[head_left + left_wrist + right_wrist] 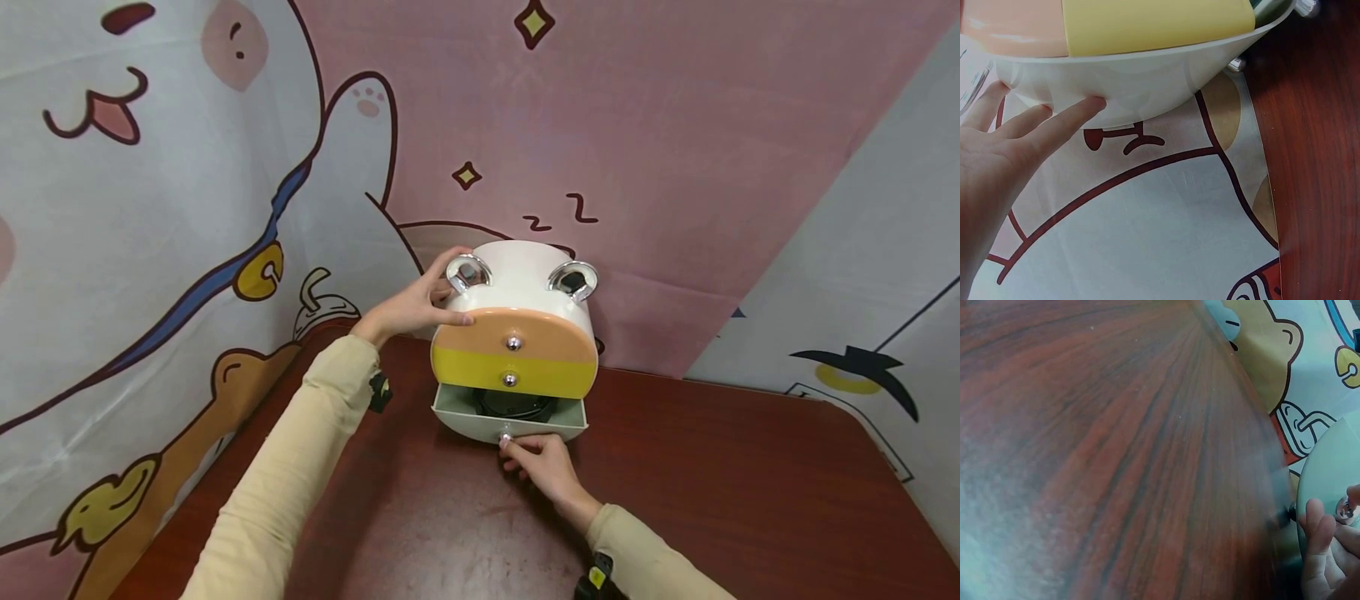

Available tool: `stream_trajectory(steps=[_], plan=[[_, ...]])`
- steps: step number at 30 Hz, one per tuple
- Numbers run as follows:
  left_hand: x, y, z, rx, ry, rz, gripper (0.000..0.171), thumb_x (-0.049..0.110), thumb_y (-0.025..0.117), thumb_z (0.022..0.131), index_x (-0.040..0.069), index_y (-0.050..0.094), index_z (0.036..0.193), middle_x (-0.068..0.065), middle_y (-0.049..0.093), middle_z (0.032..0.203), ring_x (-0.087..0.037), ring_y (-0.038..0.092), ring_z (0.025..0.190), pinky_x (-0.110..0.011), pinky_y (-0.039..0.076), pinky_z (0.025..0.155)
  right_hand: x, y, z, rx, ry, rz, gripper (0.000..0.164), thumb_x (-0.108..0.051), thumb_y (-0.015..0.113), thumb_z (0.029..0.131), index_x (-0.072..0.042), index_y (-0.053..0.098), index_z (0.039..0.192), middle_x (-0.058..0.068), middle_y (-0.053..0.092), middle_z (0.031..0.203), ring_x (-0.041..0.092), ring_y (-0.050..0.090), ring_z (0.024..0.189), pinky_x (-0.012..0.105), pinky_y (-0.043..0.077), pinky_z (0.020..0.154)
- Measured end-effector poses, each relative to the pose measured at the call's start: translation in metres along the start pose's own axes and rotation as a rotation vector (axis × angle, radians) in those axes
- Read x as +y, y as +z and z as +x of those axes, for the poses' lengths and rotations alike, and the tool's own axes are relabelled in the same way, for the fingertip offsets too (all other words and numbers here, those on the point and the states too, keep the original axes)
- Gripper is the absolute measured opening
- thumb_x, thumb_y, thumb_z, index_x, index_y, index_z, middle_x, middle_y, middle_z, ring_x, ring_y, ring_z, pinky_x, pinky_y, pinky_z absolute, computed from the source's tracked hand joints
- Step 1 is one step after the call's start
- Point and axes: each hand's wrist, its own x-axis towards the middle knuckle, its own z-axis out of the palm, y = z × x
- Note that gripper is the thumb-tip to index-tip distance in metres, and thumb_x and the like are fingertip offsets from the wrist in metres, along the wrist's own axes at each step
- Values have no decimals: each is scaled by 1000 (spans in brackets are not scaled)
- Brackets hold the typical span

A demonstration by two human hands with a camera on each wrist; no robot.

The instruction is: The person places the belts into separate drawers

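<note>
A small white storage box (517, 279) with rounded sides stands on the table, bearing two silvery ear-like rings on top. Its orange drawer (480, 335) and yellow drawer (465, 367) are closed. The pale green bottom drawer (465, 425) is pulled out, and a dark round object (517, 406) lies inside. My right hand (551, 471) pinches that drawer's silver knob (506, 438) between thumb and finger. My left hand (412, 308) steadies the box's left side, thumb at the orange front's upper edge. In the left wrist view, its fingers (1063, 122) press nearly straight against the white shell.
The dark red wooden table (720, 483) extends to both sides and in front of the box. Close behind stands a cartoon-printed cloth (675, 167), which also runs along the table's left edge.
</note>
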Motion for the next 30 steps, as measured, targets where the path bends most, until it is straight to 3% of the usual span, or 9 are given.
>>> stream_trajectory(steps=[7, 10, 13, 17, 19, 24, 30], plan=[[1, -1, 1, -8, -21, -9, 101, 8, 78, 82, 34, 9, 152, -14, 40, 143, -39, 34, 134, -53, 38, 98, -1, 1, 5, -5, 1, 74, 25, -16, 71, 88, 8, 73, 96, 16, 71, 80, 20, 68, 68, 30, 51, 58], [0, -1, 1, -4, -22, -6, 100, 9, 79, 82, 36, 12, 151, -13, 41, 142, -40, 34, 134, -52, 39, 98, -13, 0, 1, -18, 5, 89, 23, -9, 67, 90, 12, 71, 98, 22, 70, 85, 25, 69, 72, 32, 52, 61], [12, 2, -5, -6, -22, -15, 98, 8, 78, 82, 33, 14, 151, -14, 41, 142, -42, 34, 133, -52, 38, 99, -24, -2, -3, -26, 19, 98, 22, -6, 66, 90, 14, 70, 99, 24, 70, 88, 27, 70, 75, 32, 52, 63], [27, 5, -13, -13, -21, -31, 97, 4, 76, 83, 26, 12, 153, -17, 39, 143, -43, 33, 134, -53, 37, 100, -14, -1, 4, -24, 29, 117, 26, -11, 68, 89, 12, 70, 100, 18, 71, 86, 22, 69, 73, 29, 52, 62], [28, 4, -13, -13, -20, -27, 98, 5, 77, 82, 26, 12, 153, -16, 38, 144, -43, 32, 134, -53, 37, 100, -5, 0, 11, -23, 35, 128, 27, -14, 70, 88, 11, 71, 100, 15, 72, 85, 19, 69, 71, 28, 51, 61], [29, 3, -14, -4, -32, -18, 97, 6, 77, 82, 30, 13, 152, -15, 36, 146, -43, 30, 135, -54, 36, 101, -7, 0, 17, -17, 63, 165, 29, -14, 69, 90, 13, 70, 101, 17, 71, 85, 21, 70, 73, 28, 52, 62], [28, 4, -14, -12, -27, -29, 97, 5, 76, 83, 27, 12, 153, -18, 46, 137, -43, 33, 133, -52, 38, 99, -10, -1, 24, -1, 92, 196, 27, -10, 66, 92, 14, 68, 103, 22, 70, 89, 25, 70, 75, 35, 53, 65]])
